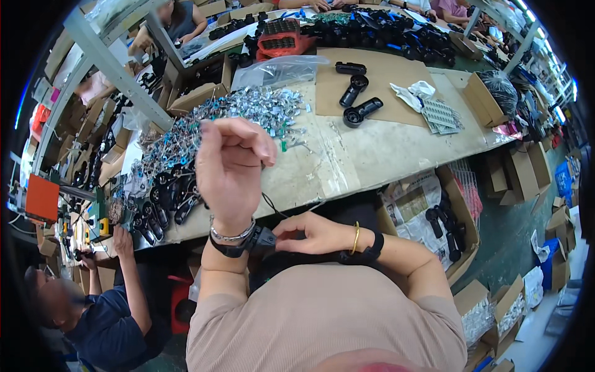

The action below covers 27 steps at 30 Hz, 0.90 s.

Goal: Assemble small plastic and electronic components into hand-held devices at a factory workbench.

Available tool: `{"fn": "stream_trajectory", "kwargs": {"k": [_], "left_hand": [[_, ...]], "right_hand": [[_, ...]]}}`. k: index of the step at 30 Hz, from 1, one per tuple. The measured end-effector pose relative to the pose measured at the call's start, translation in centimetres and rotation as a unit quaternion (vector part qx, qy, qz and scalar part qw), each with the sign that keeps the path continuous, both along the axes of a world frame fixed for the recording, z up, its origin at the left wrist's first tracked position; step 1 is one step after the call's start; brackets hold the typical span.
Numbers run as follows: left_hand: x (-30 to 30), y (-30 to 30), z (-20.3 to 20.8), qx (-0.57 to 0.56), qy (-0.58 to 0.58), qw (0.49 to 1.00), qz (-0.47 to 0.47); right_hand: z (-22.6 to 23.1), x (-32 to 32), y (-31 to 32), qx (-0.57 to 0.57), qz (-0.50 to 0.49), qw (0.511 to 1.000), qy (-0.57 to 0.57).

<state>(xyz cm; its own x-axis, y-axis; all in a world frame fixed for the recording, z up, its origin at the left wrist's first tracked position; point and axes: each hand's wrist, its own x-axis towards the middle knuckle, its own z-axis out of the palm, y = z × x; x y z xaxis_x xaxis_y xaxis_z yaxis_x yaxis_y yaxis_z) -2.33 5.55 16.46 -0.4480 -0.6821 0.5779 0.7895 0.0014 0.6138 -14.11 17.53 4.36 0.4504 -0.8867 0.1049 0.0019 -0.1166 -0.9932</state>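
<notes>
My left hand (232, 164) is raised in front of me over the workbench edge (347, 180), its fingers curled into a loose fist with nothing visible in them. A silver bracelet and a black strap with a small black box (259, 239) sit on that wrist. My right hand (310, 232), which wears a gold bangle and a black wrist strap, reaches across and pinches the black box with its fingertips. A thin black cord runs up from the box toward the bench.
A heap of small shiny metal parts (248, 106) lies behind my left hand. Black plastic handles (354, 93) rest on a cardboard sheet; more fill a box (447, 224) at right. A co-worker (99, 310) sits at lower left. A red tray (280, 38) stands far back.
</notes>
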Motion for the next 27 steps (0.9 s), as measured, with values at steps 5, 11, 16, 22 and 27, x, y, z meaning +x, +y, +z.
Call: {"fn": "stream_trajectory", "kwargs": {"k": [5,11,16,22,27], "left_hand": [[-0.9,1.6,-4.6,0.116,-0.113,0.986,-0.023],[-3.9,-2.9,-11.8,0.261,-0.160,0.951,-0.034],[-6.7,-5.2,-14.3,0.237,-0.199,0.950,-0.038],[-9.3,-7.8,-15.5,0.164,-0.256,0.952,-0.027],[-8.3,-9.6,-16.4,0.234,-0.230,0.940,-0.091]], "right_hand": [[0.4,-0.1,2.1,0.048,-0.028,0.998,-0.006],[-0.6,-2.2,2.6,0.068,-0.089,0.994,0.003],[-1.2,-5.0,1.0,0.074,-0.201,0.976,-0.026],[-1.6,-10.1,-4.0,0.038,-0.364,0.931,0.014],[-1.7,-15.0,-9.3,-0.037,-0.443,0.887,0.129]]}}
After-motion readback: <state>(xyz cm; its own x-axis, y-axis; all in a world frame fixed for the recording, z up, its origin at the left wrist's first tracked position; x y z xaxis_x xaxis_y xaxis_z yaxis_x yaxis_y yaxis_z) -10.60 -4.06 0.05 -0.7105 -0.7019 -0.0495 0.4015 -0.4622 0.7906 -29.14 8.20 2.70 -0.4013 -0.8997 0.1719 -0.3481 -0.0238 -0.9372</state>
